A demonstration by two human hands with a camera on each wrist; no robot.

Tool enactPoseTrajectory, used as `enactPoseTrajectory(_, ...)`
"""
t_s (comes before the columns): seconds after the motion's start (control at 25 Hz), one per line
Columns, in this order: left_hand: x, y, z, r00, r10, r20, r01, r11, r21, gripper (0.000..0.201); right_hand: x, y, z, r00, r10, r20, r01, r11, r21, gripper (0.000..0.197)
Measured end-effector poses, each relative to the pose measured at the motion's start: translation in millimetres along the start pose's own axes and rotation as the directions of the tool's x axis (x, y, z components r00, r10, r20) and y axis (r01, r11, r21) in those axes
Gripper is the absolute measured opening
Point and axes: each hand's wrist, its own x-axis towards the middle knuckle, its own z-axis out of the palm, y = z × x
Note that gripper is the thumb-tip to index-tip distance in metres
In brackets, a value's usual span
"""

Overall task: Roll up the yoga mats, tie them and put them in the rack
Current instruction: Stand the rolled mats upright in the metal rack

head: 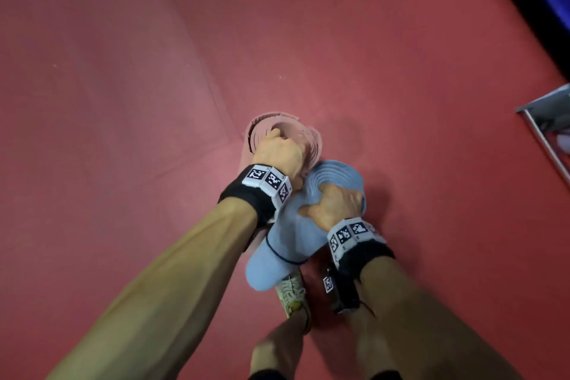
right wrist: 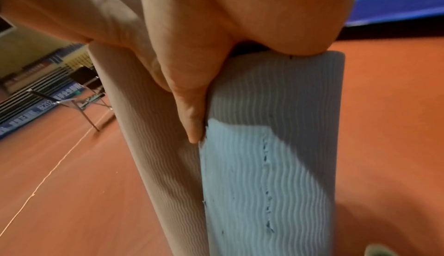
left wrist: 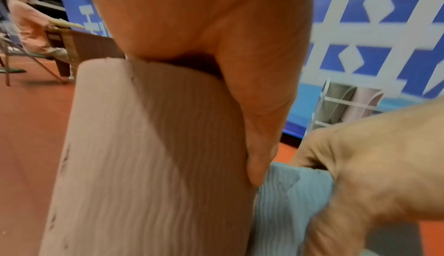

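While both rolled mats are standing upright side by side on the red floor (head: 401,55), touching each other, the person is gripping one in each hand. I am counting two mats: a pink mat (head: 285,129) and a blue mat (head: 277,244). The left hand (head: 279,157) is closing its grip on the top end of the pink mat, fingers dug into the spiral, thumb running down the ribbed side. The right hand (head: 336,202) is clamping the top of the blue mat likewise, thumb pressing down its outer flap. A thin dark cord (head: 274,251) is circling the blue mat lower down; I cannot tell whether the pink one is tied. Each wrist is wearing a black band (head: 243,200) with white square-code tags; these carry patterns, no readable words. One pale shoe (head: 291,291) is showing beside the blue mat's base. At the right edge a metal rack (head: 546,120) is standing well apart from the mats. Blue wall banners (left wrist: 384,37) are carrying white diamond patterns, and the lettering on them is too blurred to read.
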Motion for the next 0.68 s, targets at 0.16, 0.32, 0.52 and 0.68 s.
enactPoseTrajectory(0.16, -62.3, 19.6, -97.4, 0.977, 0.015, -0.213, -0.028, 0.998, -0.056, 0.045, -69.0, 0.7, -106.0, 0.983, -0.018, -0.182, 0.012, 0.999, -0.034, 0.039)
enactPoseTrajectory(0.32, -117.2, 49.7, -201.1, 0.886, 0.075, -0.458, -0.110, 0.993, -0.050, 0.042, -146.5, 13.8, -208.9, 0.940, -0.048, -0.339, 0.021, 0.996, -0.083, 0.039)
enactPoseTrajectory(0.52, -164.9, 108.6, -331.8, 0.743, 0.211, -0.635, -0.266, 0.964, 0.010, 0.037, -244.2, 51.9, -318.9, 0.818, -0.010, -0.575, -0.043, 0.996, -0.079, 0.038)
enactPoseTrajectory(0.68, -183.8, 175.6, -415.5, 0.596, 0.314, -0.739, -0.394, 0.916, 0.071, 0.033, -314.8, 98.9, -393.6, 0.700, 0.059, -0.712, -0.118, 0.992, -0.034, 0.044)
